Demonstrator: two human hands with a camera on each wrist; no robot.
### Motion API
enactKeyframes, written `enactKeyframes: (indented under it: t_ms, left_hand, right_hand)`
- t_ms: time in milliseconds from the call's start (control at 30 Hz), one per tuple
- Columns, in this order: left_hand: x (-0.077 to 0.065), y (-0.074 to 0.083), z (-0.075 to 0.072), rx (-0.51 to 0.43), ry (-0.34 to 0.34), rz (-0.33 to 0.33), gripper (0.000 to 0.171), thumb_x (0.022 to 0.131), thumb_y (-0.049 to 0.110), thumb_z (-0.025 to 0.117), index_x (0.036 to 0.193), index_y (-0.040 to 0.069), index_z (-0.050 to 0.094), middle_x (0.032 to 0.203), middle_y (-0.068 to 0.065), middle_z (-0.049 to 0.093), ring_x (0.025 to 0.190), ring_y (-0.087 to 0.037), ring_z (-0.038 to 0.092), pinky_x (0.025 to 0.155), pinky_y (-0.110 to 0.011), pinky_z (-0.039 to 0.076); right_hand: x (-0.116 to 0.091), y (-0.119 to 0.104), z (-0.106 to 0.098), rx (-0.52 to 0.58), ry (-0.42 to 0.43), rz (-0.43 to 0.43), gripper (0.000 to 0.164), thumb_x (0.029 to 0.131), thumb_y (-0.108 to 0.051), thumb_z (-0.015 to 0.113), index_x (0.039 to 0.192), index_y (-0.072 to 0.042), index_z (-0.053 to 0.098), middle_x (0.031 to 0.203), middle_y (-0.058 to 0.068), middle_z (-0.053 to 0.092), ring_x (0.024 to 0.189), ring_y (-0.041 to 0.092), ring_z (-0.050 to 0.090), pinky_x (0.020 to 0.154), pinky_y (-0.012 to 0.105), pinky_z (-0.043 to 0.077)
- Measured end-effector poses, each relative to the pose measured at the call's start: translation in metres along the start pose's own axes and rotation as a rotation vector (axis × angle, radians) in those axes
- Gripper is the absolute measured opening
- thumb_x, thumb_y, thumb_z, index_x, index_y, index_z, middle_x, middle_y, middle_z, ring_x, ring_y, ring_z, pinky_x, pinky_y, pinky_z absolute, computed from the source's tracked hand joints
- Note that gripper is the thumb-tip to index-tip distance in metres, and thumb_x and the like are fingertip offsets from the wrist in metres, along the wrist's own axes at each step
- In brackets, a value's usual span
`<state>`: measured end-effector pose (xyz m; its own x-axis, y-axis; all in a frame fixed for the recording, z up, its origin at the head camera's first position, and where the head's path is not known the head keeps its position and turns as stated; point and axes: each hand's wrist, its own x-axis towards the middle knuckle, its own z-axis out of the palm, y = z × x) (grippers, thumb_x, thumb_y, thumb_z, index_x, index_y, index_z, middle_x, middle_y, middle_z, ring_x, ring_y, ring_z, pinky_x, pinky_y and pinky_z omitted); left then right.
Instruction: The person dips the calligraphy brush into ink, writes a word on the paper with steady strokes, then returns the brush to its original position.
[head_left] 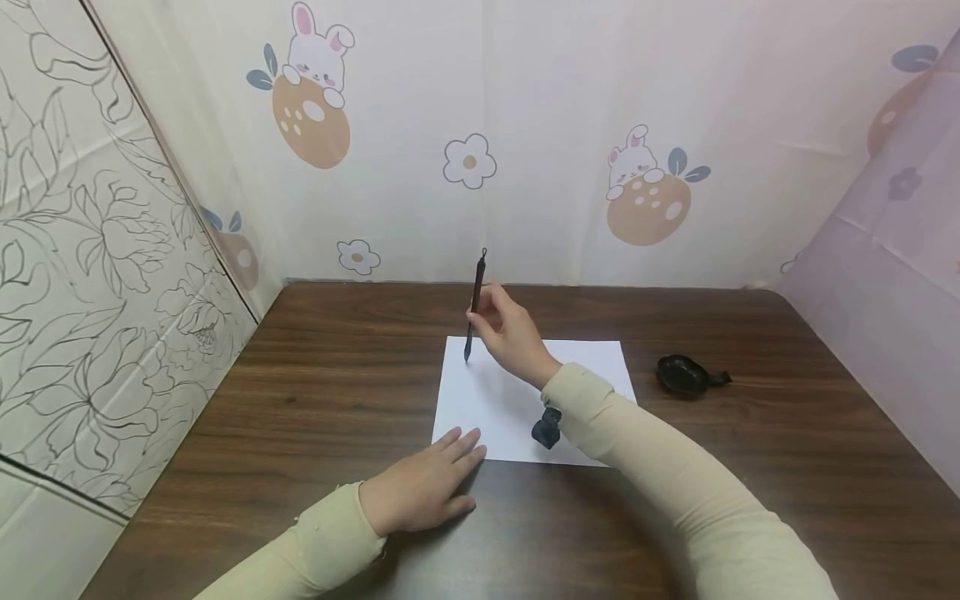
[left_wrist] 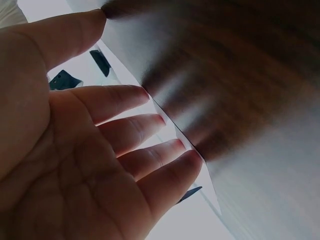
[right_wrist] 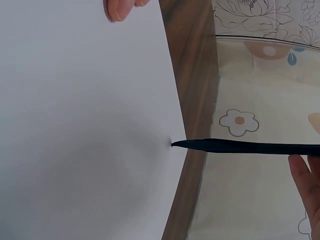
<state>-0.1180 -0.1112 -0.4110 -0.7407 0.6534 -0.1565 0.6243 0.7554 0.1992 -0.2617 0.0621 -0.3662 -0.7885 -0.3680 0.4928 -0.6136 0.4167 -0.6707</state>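
Observation:
My right hand pinches a dark writing brush with a loop at its top end, held nearly upright. The brush's pointed tip is at the white paper, close to the sheet's far left part. In the right wrist view the brush meets the paper near its edge, with a small dark spot at the tip. My left hand lies with straight fingers, its fingertips on the paper's near left corner and the thumb on the table. The left wrist view shows the left palm and extended fingers.
A small black dish with a short handle stands right of the paper. The brown wooden table meets a printed curtain at the back. A flower-patterned panel stands on the left. A black wrist camera hangs at the right cuff.

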Motion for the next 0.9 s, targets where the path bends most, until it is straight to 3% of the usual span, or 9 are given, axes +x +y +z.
enactKeyframes:
  t_ms: [567,900]
  left_hand:
    - [0.001,0.002,-0.001,-0.006,-0.019,-0.012,0.063,0.095,0.039,0.061,0.148,0.01,0.043,0.159,-0.008,0.034,0.147,-0.031,0.031,0.118,-0.042,0.034]
    - [-0.001,0.001,-0.002,-0.011,0.0,0.003,0.062,0.095,0.037,0.061,0.147,0.008,0.044,0.158,-0.01,0.036,0.147,-0.032,0.033,0.118,-0.042,0.035]
  right_hand:
    - [-0.007,-0.002,0.002,-0.007,-0.031,-0.044,0.02,0.097,-0.012,0.06,0.117,-0.011,0.053,0.1,0.003,0.065,0.095,0.016,0.064,0.075,0.031,0.056]
    - [-0.011,-0.007,0.002,0.007,-0.059,-0.045,0.022,0.097,-0.011,0.061,0.117,-0.011,0.053,0.1,0.003,0.065,0.095,0.016,0.065,0.079,0.031,0.058]
